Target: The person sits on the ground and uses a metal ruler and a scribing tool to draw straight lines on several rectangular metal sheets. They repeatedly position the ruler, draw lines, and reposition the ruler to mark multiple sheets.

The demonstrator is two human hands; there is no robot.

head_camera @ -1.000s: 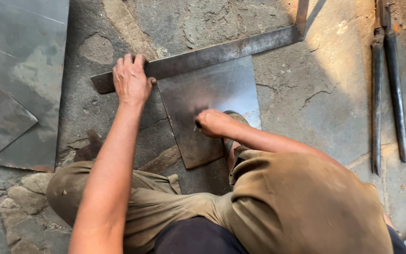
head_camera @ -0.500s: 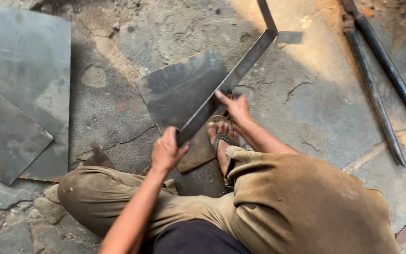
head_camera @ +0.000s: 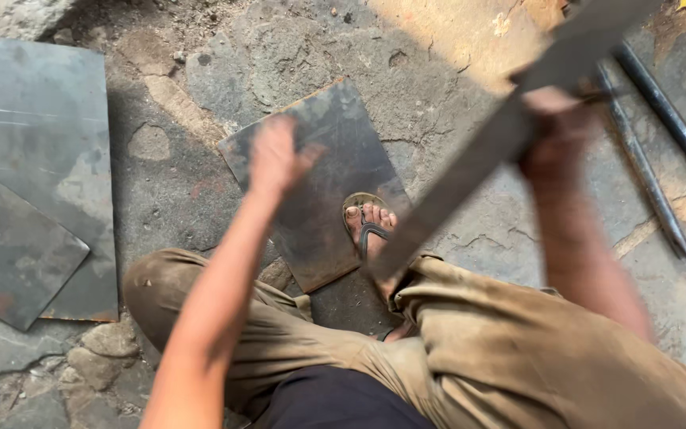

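Two hands work over a cracked concrete floor (head_camera: 470, 159), both blurred. At the upper right of the frame the right hand (head_camera: 556, 131) is closed around a long flat metal bar (head_camera: 478, 171), which slants from the top right corner down to the middle, its lower end just above the person's right knee. Near the centre, the left hand (head_camera: 275, 159) hovers open, fingers loosely spread, over a dark rectangular metal sheet (head_camera: 335, 175) that lies flat on the floor; whether it touches the sheet cannot be told. A foot in a sandal (head_camera: 368, 226) rests on the sheet's lower right part, and the bar crosses in front of that corner. Khaki trousers (head_camera: 518, 349) fill the lower frame and hide the floor beneath. At the left edge lie two larger metal sheets (head_camera: 33, 183), one overlapping the other, well apart from the hands. Along the right edge two long dark rods (head_camera: 660, 119) lie side by side on the floor, partly hidden behind the right hand.
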